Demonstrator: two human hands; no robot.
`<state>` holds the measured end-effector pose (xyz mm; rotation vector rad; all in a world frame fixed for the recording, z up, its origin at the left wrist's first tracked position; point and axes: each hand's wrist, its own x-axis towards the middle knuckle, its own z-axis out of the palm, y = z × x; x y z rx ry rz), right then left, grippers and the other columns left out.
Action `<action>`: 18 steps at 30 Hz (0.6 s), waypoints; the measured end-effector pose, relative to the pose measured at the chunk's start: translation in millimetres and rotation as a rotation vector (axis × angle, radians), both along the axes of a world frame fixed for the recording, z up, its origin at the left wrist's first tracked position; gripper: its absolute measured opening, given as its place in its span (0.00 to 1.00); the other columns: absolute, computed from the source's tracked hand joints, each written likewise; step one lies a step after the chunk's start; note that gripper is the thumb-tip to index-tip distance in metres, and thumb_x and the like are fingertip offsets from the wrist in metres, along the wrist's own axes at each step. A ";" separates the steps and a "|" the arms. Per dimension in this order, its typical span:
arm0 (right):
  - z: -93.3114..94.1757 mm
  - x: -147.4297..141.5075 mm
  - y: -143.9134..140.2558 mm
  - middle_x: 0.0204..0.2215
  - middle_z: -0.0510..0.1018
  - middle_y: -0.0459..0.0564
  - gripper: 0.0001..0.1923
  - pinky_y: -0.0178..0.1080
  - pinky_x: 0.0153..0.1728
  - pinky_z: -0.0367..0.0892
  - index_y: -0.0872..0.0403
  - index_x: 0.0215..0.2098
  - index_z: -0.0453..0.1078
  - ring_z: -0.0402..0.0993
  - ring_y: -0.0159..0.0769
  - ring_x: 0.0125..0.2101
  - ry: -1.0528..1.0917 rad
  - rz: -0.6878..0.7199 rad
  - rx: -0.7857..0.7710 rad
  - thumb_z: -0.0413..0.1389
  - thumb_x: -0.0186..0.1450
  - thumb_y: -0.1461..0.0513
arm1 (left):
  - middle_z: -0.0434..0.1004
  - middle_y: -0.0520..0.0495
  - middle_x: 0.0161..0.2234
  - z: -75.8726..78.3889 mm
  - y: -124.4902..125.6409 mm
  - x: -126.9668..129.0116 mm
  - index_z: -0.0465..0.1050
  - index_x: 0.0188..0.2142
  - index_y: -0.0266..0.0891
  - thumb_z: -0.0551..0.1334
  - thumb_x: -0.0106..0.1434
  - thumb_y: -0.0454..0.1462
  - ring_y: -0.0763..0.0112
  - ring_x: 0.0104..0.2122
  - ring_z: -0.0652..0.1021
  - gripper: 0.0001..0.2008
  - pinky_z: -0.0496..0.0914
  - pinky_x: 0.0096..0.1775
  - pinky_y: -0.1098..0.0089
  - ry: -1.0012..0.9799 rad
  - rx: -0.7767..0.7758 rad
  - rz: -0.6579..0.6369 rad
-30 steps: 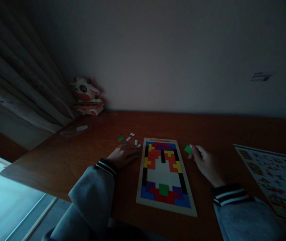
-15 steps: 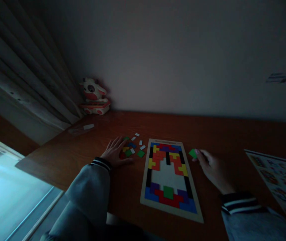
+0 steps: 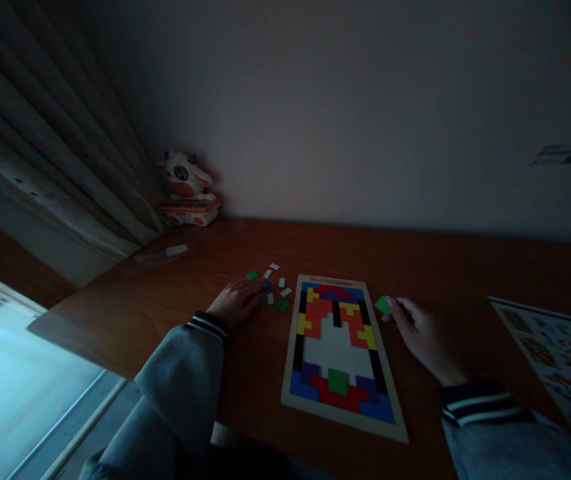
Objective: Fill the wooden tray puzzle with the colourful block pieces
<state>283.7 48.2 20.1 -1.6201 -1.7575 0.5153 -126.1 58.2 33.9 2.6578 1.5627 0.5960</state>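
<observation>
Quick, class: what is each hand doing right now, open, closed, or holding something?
Left hand: curled over the loose pieces, grip cannot be told.
Right hand: pinching a green piece beside the puzzle board.

The left hand (image 3: 238,301) lies palm down, fingers curled forward and loosely gathered, its grey sleeve bent at the elbow. The right hand (image 3: 423,333) stretches forward, fingertips pinched together.

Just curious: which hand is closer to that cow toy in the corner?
Left. The left hand lies below the cow toy; the right hand is beyond the puzzle board.
</observation>
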 end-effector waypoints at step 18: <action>-4.5 3.0 1.2 0.30 0.82 0.49 0.24 0.39 0.30 0.68 0.49 0.38 0.70 0.79 0.41 0.30 -0.009 -0.008 -0.029 0.42 0.68 0.43 | 0.77 0.49 0.50 -4.8 -0.5 -14.4 0.68 0.59 0.48 0.52 0.68 0.40 0.64 0.49 0.77 0.20 0.70 0.52 0.64 -0.046 -0.027 0.132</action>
